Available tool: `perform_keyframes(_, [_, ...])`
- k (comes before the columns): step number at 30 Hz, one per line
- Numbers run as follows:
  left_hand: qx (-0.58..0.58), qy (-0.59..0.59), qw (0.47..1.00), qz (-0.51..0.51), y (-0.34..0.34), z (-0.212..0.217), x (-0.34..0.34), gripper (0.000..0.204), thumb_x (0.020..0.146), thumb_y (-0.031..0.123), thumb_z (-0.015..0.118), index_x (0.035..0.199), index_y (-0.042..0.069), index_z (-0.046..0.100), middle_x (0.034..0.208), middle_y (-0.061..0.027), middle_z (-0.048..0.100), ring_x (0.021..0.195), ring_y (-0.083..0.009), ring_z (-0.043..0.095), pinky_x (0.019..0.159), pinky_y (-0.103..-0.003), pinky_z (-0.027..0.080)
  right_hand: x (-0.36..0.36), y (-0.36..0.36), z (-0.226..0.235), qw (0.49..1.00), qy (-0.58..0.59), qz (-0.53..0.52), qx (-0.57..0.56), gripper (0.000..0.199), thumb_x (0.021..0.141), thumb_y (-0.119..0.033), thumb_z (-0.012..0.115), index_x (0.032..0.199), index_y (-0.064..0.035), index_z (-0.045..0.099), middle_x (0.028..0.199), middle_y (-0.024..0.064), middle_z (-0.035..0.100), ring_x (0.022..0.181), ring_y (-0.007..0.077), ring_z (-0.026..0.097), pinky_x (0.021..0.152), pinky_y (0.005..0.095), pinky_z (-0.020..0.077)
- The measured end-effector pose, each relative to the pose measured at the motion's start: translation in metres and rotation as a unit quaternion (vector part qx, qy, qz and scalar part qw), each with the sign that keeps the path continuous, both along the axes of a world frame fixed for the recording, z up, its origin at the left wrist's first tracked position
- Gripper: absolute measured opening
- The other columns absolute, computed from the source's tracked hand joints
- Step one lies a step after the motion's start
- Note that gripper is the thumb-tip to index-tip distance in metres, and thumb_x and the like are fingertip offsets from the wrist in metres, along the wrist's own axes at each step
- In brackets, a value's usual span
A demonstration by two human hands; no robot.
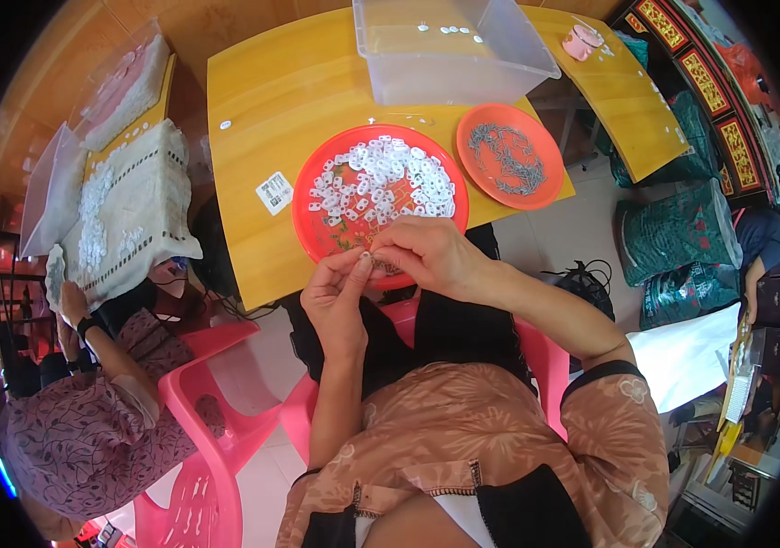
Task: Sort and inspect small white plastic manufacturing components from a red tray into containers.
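Observation:
My left hand [336, 298] and my right hand [433, 259] meet over the near rim of a red round tray [302, 208]. Thumb and fingers of the left pinch a small whitish piece [366, 258], partly covered by the fingertips. The right hand's fingers are pressed together beside it; whatever they hold is hidden. Many small white plastic pieces with holes [392, 163] fill the tray's far part, and thin metal bits lie nearer my right hand. To the right, an orange plate [469, 137] carries a tangle of small grey metal pieces [525, 173].
The tray and plate stand on a yellow wooden table [258, 119]. A translucent plastic bin [445, 80] is at its far edge, a printed label [274, 193] left of the tray. At left, another person [102, 402] works at a cloth-covered surface [157, 183]. Green sacks [673, 237] stand right.

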State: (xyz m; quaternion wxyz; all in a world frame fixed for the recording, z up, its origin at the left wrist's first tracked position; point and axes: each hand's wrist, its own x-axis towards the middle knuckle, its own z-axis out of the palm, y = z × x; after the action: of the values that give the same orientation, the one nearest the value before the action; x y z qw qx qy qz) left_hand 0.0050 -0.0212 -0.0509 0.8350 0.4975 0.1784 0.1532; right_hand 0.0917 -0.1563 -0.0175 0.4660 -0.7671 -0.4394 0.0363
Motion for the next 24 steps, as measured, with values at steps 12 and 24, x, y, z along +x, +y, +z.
perform_keyframes(12, [-0.041, 0.037, 0.998, -0.008, 0.004, -0.009, 0.005, 0.016, 0.084, 0.0, 0.061, 0.099, -0.002, 0.058, 0.083, -0.0081, 0.065, 0.073, -0.0128, 0.064, 0.067, -0.02, 0.049, 0.032, -0.022, -0.017, 0.992, 0.02, -0.106, -0.07, 0.012, 0.085, -0.009, 0.058, 0.089, 0.001, 0.063, 0.079, 0.0136, 0.064, 0.071, 0.0259, 0.062, 0.063, 0.0335, 0.0481])
perform_keyframes(24, [-0.083, 0.054, 0.995, -0.002, 0.007, -0.014, 0.007, 0.016, 0.084, 0.001, 0.061, 0.1, -0.001, 0.058, 0.085, -0.0069, 0.065, 0.074, -0.0123, 0.064, 0.067, -0.02, 0.05, 0.078, -0.007, -0.021, 0.961, -0.044, -0.183, -0.203, 0.017, 0.081, -0.007, 0.054, 0.095, -0.0021, 0.062, 0.091, 0.0167, 0.061, 0.086, 0.0344, 0.059, 0.075, 0.0418, 0.0465])
